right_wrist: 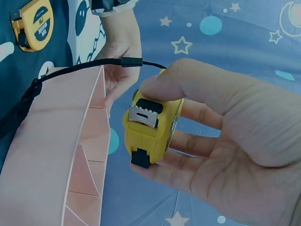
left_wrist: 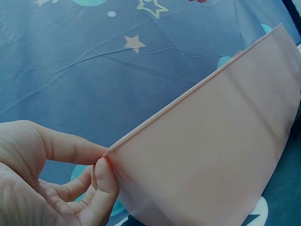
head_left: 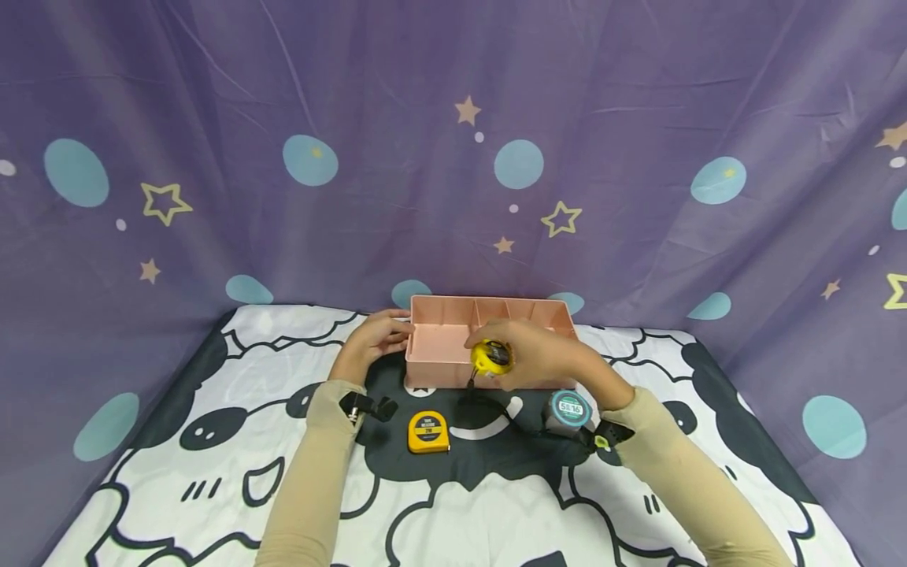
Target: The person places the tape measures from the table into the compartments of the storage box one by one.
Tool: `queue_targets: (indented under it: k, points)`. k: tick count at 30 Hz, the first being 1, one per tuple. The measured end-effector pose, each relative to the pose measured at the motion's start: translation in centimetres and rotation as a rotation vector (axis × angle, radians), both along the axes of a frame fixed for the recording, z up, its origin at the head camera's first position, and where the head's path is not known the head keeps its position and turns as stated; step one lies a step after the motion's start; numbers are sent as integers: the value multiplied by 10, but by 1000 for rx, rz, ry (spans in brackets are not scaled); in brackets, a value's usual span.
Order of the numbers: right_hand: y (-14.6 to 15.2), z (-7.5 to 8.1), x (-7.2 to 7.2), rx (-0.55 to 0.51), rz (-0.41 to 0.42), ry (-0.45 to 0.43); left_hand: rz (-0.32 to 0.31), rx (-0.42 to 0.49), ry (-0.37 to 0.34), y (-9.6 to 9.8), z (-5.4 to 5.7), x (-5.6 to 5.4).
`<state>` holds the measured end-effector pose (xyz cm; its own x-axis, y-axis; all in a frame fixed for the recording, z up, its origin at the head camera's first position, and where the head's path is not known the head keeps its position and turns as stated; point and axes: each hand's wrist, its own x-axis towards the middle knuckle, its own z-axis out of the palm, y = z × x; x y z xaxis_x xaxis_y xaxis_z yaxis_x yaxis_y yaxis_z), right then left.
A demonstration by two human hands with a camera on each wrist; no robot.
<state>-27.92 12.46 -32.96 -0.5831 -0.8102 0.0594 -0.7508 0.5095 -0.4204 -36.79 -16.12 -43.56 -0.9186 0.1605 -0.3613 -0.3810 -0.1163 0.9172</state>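
A pink divided box [head_left: 442, 375] stands toward the back of the cloth. At its left end, my left hand [head_left: 375, 339] pinches the rim near a corner between thumb and forefinger, as the left wrist view shows. My right hand [head_left: 534, 350] holds a yellow tape measure [head_left: 490, 357] over the box's front side. Thumb and fingers grip its sides in the right wrist view, with the metal end hook [right_wrist: 143, 116] facing the camera. A black wrist cord [right_wrist: 89, 64] trails from that tape measure.
An orange-yellow tape measure [head_left: 428, 432] lies on the patterned cloth [head_left: 468, 520] in front of the box. A teal and grey tape measure [head_left: 569, 409] lies near the box's right front corner, beside the right wrist. Behind hangs a purple curtain [head_left: 397, 220].
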Motion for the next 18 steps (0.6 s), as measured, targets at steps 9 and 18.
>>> queue_targets:
  k: [9, 18]
  points:
    - [3, 5, -5, -45, 17, 52, -8, -1, -1, 1, -1, 0]
    - [4, 16, -15, -95, 46, -6, -10, 1, 4, 0, -2, -2]
